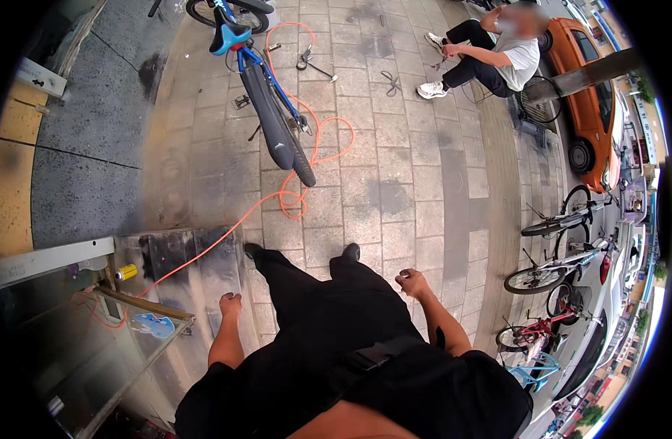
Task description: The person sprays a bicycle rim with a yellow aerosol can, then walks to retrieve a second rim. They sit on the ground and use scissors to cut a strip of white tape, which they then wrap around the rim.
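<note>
My left hand (229, 305) hangs beside my left leg with its fingers curled; whether anything is inside them is hidden. My right hand (410, 282) is held out to the right of my right leg, its fingers loosely bent and apart, with no object visible in it. Ahead of my feet stands a blue bicycle (272, 102) with a dark long part along it. An orange hose (340, 150) loops on the paving beside it, near an air gauge (302, 64). A yellow can (126, 271) lies at the left by a doorway.
A person (514, 67) in a white top sits at upper right. Bicycles (530, 278), an orange car (581, 95) and a white car line the right side. A dark step (160, 249) and a metal frame (178, 314) border my left side. A cable loop (391, 84) lies ahead.
</note>
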Motion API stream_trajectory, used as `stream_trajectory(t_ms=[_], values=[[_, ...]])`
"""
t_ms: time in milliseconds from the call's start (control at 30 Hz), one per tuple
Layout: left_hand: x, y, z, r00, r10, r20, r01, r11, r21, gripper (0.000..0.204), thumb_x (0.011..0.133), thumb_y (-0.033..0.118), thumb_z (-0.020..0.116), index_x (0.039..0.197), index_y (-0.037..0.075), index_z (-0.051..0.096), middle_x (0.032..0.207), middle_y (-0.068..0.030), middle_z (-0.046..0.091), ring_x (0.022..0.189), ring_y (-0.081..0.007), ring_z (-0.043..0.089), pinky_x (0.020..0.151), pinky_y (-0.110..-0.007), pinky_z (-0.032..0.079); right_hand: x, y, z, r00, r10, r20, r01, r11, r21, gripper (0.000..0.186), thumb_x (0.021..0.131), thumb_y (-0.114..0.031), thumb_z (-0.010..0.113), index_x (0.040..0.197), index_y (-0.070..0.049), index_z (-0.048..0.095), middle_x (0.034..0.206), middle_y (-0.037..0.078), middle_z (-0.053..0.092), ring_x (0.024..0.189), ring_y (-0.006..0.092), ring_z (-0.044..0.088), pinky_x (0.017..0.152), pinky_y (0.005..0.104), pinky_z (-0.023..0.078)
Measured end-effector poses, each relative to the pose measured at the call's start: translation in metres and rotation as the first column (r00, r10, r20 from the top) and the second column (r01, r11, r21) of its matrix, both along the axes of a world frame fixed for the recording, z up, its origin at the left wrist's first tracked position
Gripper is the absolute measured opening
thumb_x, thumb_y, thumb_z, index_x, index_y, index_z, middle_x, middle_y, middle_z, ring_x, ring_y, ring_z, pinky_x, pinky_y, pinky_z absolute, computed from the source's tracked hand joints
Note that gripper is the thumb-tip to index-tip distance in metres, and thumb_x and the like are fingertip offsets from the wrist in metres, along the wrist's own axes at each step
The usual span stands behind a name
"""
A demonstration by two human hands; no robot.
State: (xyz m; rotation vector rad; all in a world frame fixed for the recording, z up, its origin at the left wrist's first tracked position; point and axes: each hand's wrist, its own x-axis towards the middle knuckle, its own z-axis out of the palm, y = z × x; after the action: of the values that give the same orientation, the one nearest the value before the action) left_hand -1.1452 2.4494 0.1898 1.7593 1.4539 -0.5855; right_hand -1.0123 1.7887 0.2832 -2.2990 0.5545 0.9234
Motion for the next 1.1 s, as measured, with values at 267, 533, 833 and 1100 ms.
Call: stream_trajectory(t_ms=[267, 533, 833, 1100], values=[[0.057, -0.178, 0.015, 0.91, -0.415, -0.023, 0.409, 0.904, -0.127, 0.048, 0.085, 0.027, 0.078, 0.122, -0.004, 0.07, 0.114, -0.0243, 0.074, 0.111, -0.0362, 0.071, 0.092, -0.041, 0.056, 0.009, -0.108, 0.013, 0.835, -0.547, -0.057, 0.55, 0.831, 0.079, 0.033, 0.094, -0.026, 0.071, 0.112, 0.002, 0.071, 0.083, 0.009, 0.071, 0.063, 0.0195, 0.07, 0.052, 0.0333, 0.056], [0.144, -0.273, 0.004, 0.485, -0.874, 0.038, 0.866, 0.474, -0.157, 0.047, 0.085, 0.042, 0.071, 0.107, 0.0, 0.078, 0.109, -0.0243, 0.075, 0.107, -0.039, 0.072, 0.092, -0.042, 0.056, 0.118, -0.13, 0.002, 0.822, -0.566, -0.062, 0.562, 0.789, 0.249, 0.038, 0.094, -0.026, 0.07, 0.121, 0.001, 0.069, 0.092, 0.01, 0.074, 0.069, 0.0196, 0.072, 0.056, 0.0339, 0.057], [0.356, -0.325, -0.046, 0.35, -0.935, -0.056, 0.933, 0.354, -0.067, 0.044, 0.084, 0.037, 0.065, 0.097, -0.003, 0.077, 0.108, -0.0278, 0.073, 0.104, -0.0439, 0.069, 0.092, -0.048, 0.055, 0.196, -0.245, 0.05, 0.791, -0.581, -0.19, 0.601, 0.797, 0.062, 0.026, 0.091, -0.018, 0.071, 0.106, 0.002, 0.071, 0.076, 0.01, 0.069, 0.058, 0.0228, 0.067, 0.048, 0.0368, 0.052], [0.69, -0.425, 0.091, 0.723, -0.496, 0.481, 0.546, 0.837, 0.042, 0.053, 0.089, 0.03, 0.075, 0.128, -0.005, 0.068, 0.12, -0.0216, 0.073, 0.111, -0.0309, 0.071, 0.097, -0.04, 0.055, 0.222, -0.356, -0.092, 0.999, -0.015, -0.049, 0.017, 0.998, 0.058, 0.025, 0.092, -0.02, 0.069, 0.103, 0.002, 0.072, 0.071, 0.014, 0.069, 0.061, 0.0246, 0.069, 0.051, 0.0415, 0.051]])
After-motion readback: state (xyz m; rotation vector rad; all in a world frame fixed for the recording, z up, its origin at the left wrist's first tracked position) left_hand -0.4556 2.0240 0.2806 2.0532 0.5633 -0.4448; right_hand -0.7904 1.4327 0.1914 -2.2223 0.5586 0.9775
